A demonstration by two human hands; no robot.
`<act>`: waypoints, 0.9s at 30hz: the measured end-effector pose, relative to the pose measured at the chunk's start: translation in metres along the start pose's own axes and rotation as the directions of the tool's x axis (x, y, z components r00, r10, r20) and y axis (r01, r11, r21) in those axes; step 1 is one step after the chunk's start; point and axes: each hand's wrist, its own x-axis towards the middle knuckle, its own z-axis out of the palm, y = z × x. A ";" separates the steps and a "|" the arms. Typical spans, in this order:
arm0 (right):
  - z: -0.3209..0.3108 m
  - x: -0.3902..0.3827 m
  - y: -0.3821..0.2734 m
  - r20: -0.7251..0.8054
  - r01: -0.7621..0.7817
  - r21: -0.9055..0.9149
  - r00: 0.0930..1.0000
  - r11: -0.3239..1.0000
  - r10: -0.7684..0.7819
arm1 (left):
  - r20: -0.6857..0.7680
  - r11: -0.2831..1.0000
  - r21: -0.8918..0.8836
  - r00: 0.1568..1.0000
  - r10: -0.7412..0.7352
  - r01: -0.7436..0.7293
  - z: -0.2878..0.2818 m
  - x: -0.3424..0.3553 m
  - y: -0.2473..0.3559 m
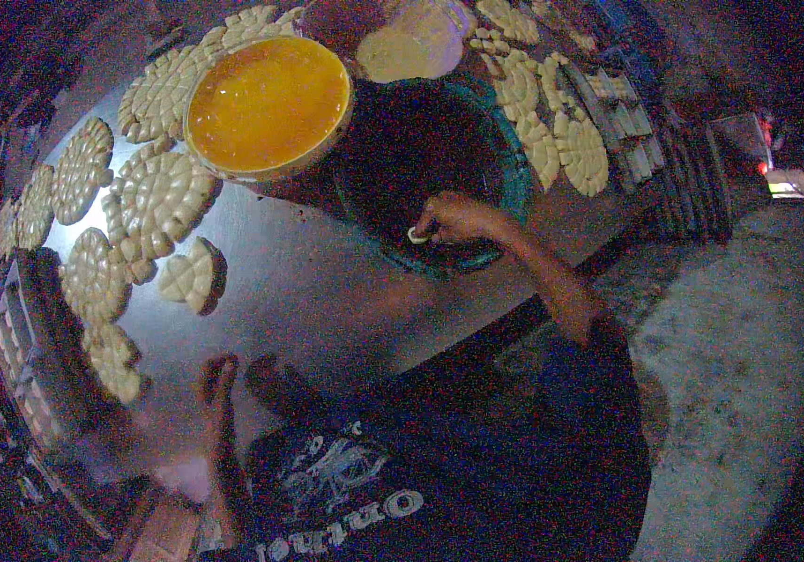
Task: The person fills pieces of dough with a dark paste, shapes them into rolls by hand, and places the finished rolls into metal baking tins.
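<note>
My right hand (458,217) reaches over a dark round tub with a teal rim (517,155). Its fingers pinch a small pale dough piece (419,235). What lies inside the tub is too dark to make out. My left hand (218,377) hovers low by the near side of the metal table (318,267); its dimly lit fingers look loosely apart, with nothing seen in them. The closest dough to it is a segmented cluster (113,361). Farther up sits a small wedge-shaped cluster (190,277), beside a larger round one (160,199).
A wide bowl of orange-yellow liquid (269,105) stands left of the tub. Behind is a container of pale tan powder (413,42). More dough clusters (582,155) lie to the right, near loaded trays (622,117). Another dough-filled tray (22,361) sits at the left. Concrete floor (730,375) shows at right.
</note>
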 end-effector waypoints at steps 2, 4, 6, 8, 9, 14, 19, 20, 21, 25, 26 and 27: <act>-0.004 0.011 -0.005 0.192 0.124 -0.366 0.980 0.922 -0.055 | 0.062 0.944 0.329 0.998 -0.020 -0.001 -0.007 -0.021 0.036; 0.050 -0.010 -0.066 0.180 0.137 -0.966 0.965 0.218 0.189 | 0.110 0.988 0.141 0.991 -0.073 0.057 0.001 -0.021 0.030; 0.062 -0.041 -0.067 0.337 0.297 -0.808 0.941 0.509 -0.015 | 0.183 0.958 -0.288 0.981 0.061 -0.006 0.007 -0.030 0.030; 0.071 -0.056 -0.070 0.412 0.411 -0.694 0.900 0.591 -0.143 | 0.171 0.810 -0.580 0.959 0.225 -0.086 0.013 -0.042 0.035; 0.077 -0.058 -0.073 0.438 0.443 -0.700 0.886 0.560 -0.154 | 0.172 0.817 -0.569 0.957 0.234 -0.097 0.014 -0.042 0.035; 0.095 -0.082 -0.103 0.344 0.155 -0.639 0.934 0.753 0.100 | 0.085 0.989 -0.148 0.996 0.032 -0.019 0.026 0.000 -0.011; 0.117 -0.110 -0.098 0.216 0.250 -0.572 0.965 0.781 -0.151 | 0.279 0.843 -0.537 0.950 0.142 0.032 0.040 0.011 -0.028; 0.131 -0.112 -0.094 0.184 0.332 -0.549 0.943 0.767 -0.277 | 0.373 0.797 -0.598 0.910 0.183 0.085 0.048 0.011 -0.023; 0.143 -0.114 -0.082 0.137 0.429 -0.513 0.896 0.744 -0.422 | 0.457 0.752 -0.644 0.859 0.230 0.141 0.058 0.011 -0.013; 0.203 -0.106 -0.019 -0.046 0.700 -0.422 0.617 0.575 -0.785 | 0.631 0.572 -0.739 0.663 0.403 0.356 0.090 -0.003 0.035; 0.217 -0.104 -0.005 -0.072 0.740 -0.413 0.555 0.531 -0.829 | 0.623 0.535 -0.756 0.665 0.411 0.378 0.093 -0.014 0.049; 0.230 -0.098 0.005 -0.082 0.766 -0.416 0.505 0.490 -0.859 | 0.611 0.531 -0.759 0.694 0.380 0.377 0.092 -0.020 0.051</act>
